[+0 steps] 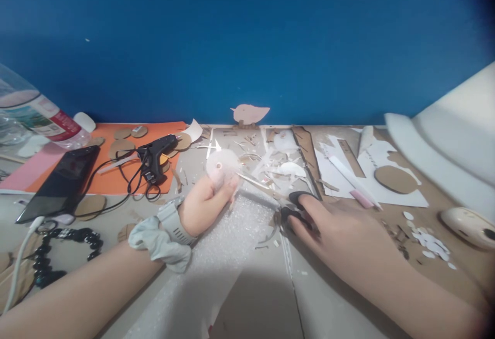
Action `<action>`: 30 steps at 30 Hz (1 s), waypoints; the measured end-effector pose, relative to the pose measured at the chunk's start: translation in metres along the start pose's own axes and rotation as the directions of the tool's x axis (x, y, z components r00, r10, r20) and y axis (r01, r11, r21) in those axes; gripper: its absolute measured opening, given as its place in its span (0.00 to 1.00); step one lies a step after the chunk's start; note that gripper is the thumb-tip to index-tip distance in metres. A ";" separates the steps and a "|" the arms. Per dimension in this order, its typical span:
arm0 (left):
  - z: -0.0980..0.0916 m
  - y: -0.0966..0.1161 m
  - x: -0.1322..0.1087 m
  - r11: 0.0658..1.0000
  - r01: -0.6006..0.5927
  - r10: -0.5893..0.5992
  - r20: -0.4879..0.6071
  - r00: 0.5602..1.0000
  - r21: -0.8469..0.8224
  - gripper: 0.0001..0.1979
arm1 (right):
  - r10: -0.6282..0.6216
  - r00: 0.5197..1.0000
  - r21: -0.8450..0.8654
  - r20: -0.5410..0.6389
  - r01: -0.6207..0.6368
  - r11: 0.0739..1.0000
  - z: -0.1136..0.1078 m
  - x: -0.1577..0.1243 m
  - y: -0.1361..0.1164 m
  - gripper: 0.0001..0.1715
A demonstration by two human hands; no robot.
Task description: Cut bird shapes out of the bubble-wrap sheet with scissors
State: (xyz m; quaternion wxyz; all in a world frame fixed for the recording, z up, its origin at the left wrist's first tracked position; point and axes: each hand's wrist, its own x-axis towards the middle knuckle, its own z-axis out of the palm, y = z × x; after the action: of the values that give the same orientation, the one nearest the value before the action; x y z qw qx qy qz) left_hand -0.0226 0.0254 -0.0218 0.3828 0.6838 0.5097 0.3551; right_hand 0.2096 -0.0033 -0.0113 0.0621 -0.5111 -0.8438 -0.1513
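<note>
My left hand [204, 202] pinches a pale pink cut-out [220, 165] with a small round eye-like spot and a white point on top. My right hand [336, 225] has its fingers through the black handles of a pair of scissors [294, 204]. The scissor blades are parted and reach left to the edge of the cut-out. Below them lies a sheet of bubble wrap [235, 246]. Behind my hands, a pink bird-shaped cut-out [250, 114] stands upright against the blue wall. Paper scraps [288, 168] lie between that bird shape and the scissors.
A black glue gun [157, 158] rests on orange paper [154, 187], its cable looping left. Nearby are a phone [60, 184], a plastic bottle [42, 115] and a bead bracelet [36, 261]. On the right are a utility knife [353, 179], a cardboard disc [396, 179] and white paper bits [431, 241].
</note>
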 end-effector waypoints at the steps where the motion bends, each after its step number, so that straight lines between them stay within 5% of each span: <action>1: 0.000 0.001 0.000 1.000 -0.007 0.007 -0.003 1.000 0.008 0.19 | 0.001 1.000 -0.010 -0.009 -0.001 1.000 0.000 0.000 -0.002 0.09; 12: 0.001 0.007 -0.002 0.996 -0.076 0.079 -0.061 0.995 0.042 0.18 | -0.055 0.984 -0.019 -0.167 0.053 0.998 0.000 0.000 -0.006 0.10; 30: 0.001 0.002 -0.003 0.998 -0.054 0.053 -0.028 0.998 -0.036 0.18 | -0.006 0.995 0.006 -0.095 0.006 1.000 0.005 -0.003 0.008 0.09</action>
State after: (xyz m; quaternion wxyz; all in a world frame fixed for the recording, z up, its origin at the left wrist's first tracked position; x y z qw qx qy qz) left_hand -0.0214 0.0215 -0.0211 0.3787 0.6851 0.4897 0.3839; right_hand 0.2177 -0.0008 -0.0150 0.1033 -0.5006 -0.8419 -0.1729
